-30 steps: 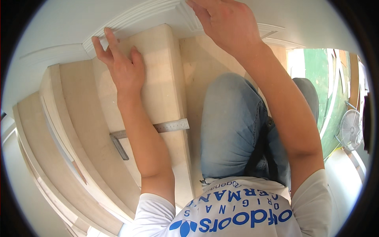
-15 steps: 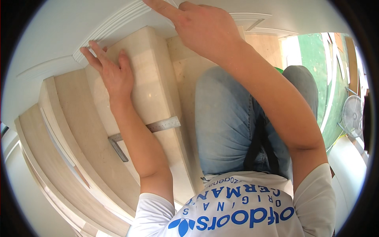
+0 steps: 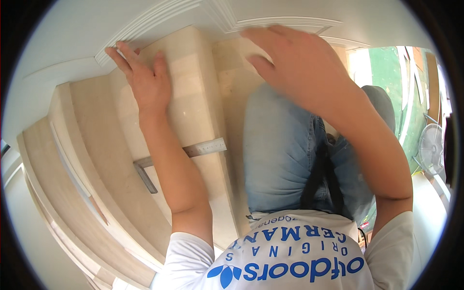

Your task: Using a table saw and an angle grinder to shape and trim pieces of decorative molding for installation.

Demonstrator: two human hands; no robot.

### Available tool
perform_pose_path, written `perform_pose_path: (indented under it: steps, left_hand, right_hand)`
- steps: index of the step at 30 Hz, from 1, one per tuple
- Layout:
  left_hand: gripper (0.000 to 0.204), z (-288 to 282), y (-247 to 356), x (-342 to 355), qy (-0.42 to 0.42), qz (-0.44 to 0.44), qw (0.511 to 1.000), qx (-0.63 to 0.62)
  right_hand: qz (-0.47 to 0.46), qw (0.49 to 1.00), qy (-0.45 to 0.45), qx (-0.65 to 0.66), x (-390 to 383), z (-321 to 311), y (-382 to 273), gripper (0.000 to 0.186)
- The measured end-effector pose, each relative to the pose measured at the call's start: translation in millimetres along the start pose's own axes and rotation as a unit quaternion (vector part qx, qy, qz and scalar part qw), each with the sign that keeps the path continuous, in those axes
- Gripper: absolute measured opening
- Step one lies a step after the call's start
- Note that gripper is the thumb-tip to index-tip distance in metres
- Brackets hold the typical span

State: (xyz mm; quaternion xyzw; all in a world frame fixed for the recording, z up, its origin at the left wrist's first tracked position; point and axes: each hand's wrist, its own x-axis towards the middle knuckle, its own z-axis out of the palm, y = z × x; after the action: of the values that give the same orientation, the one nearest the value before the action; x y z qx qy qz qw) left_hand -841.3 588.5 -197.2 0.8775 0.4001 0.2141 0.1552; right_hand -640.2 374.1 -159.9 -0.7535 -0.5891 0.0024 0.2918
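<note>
My left hand [image 3: 147,82] lies flat, fingers spread, on the far end of a polished beige stone stair tread [image 3: 193,104], close to the white moulded wall panel [image 3: 159,19]. Under my left forearm a metal try square [image 3: 195,150] rests across the tread. My right hand [image 3: 295,63] hovers, blurred and with fingers apart, over the rougher beige surface [image 3: 229,82] beside the tread and above my knee in blue jeans [image 3: 278,145]. It holds nothing.
More beige stone steps [image 3: 92,159] curve down to the left. White wall panelling [image 3: 285,21] runs along the top. A green surface [image 3: 386,67] and a standing fan [image 3: 432,147] are at the right.
My right hand has come down off the white moulding and toward me, now over the step. My left hand has kept its place on the tread's far end.
</note>
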Motion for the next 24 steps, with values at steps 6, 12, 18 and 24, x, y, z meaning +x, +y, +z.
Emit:
perform_pose_path:
  steps: [6, 12, 18, 24]
  left_hand:
    - [0.081, 1, 2, 0, -0.008, -0.010, 1.000, 0.019]
    - [0.079, 5, -3, 0, -0.002, -0.008, 1.000, 0.028]
    - [0.078, 8, 3, 4, -0.002, -0.009, 1.000, 0.028]
    - [0.078, 5, -9, 2, 0.032, 0.003, 0.999, 0.025]
  right_hand:
    - [0.113, 0.967, -0.230, 0.008, -65, -43, 45, 0.030]
    - [0.128, 0.932, -0.333, 0.066, -59, -28, 66, 0.035]
    - [0.140, 0.906, -0.388, 0.100, -48, -23, 56, 0.034]
    - [0.132, 0.890, -0.423, 0.106, -36, -17, 58, 0.037]
